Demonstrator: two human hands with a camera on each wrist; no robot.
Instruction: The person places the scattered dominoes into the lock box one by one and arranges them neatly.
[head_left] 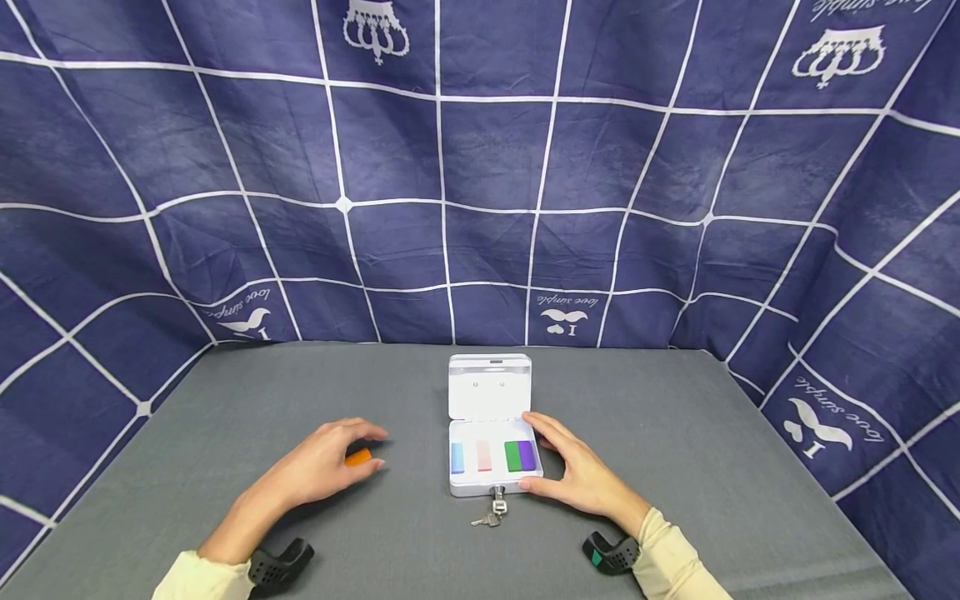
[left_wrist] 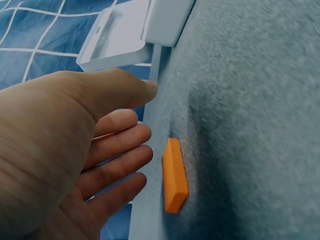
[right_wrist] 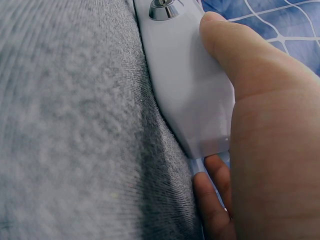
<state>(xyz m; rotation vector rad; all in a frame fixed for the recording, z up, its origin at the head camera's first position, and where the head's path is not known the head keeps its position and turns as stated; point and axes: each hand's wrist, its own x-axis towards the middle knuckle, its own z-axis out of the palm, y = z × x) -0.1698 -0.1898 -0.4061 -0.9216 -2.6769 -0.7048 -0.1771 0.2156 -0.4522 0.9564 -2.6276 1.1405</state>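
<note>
A white lockbox [head_left: 472,490] stands on the grey table with its lid [head_left: 490,396] raised at the back. Inside it lie a blue block [head_left: 457,458], a pink block [head_left: 483,456], a green block [head_left: 512,456] and a purple block [head_left: 527,455]. My right hand [head_left: 581,475] grips the box's right end, thumb at the front corner and fingers toward the back. To the left, my left hand [head_left: 326,462] hovers with fingers and thumb spread apart beside an orange block [left_wrist: 175,177], which lies on the table just off the fingertips.
Keys [head_left: 489,518] hang from the lock at the front of the box. The grey tabletop [head_left: 637,400] reaches back to a blue curtain [head_left: 495,158] with white grid lines, which also rises along both sides.
</note>
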